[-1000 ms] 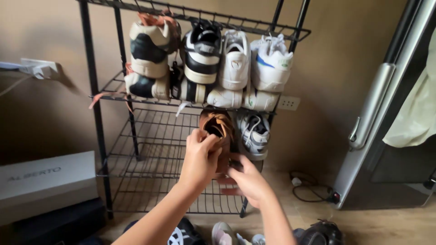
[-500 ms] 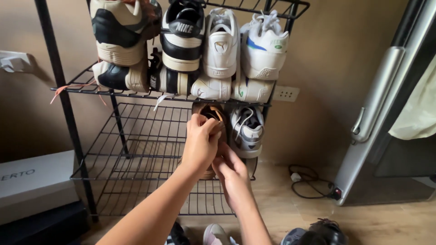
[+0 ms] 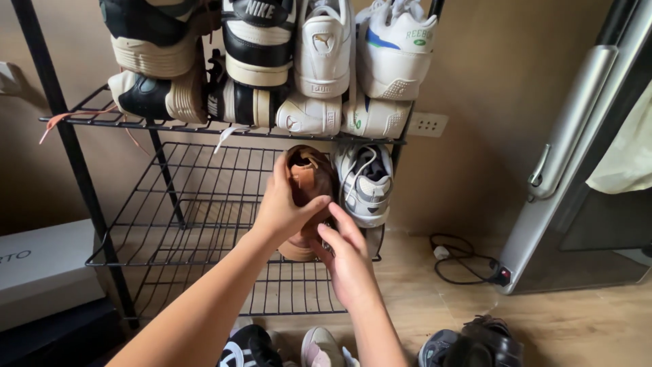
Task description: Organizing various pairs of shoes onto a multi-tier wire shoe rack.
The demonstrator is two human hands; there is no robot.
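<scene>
Far left, a pale shoebox [image 3: 41, 268] sits low beside a black wire rack [image 3: 204, 204]; upper shelf carries a black-and-cream sneaker pair [image 3: 153, 68], then a black-and-white pair [image 3: 255, 61], then two white pairs [image 3: 363, 68], each stacked heel-up; left hand [image 3: 282, 207] grasps a brown shoe [image 3: 309, 183], fingers wrapped about its upper, shoe standing on end on the middle shelf; right hand [image 3: 350, 265] just below, fingers open and touching the shoe's lower end, not clenched; a grey-and-white sneaker [image 3: 367, 183] stands just beside the brown one; further right, a wall socket [image 3: 428, 124], a black cable [image 3: 468, 268] on the wooden floor, a grey cabinet door [image 3: 577, 149].
</scene>
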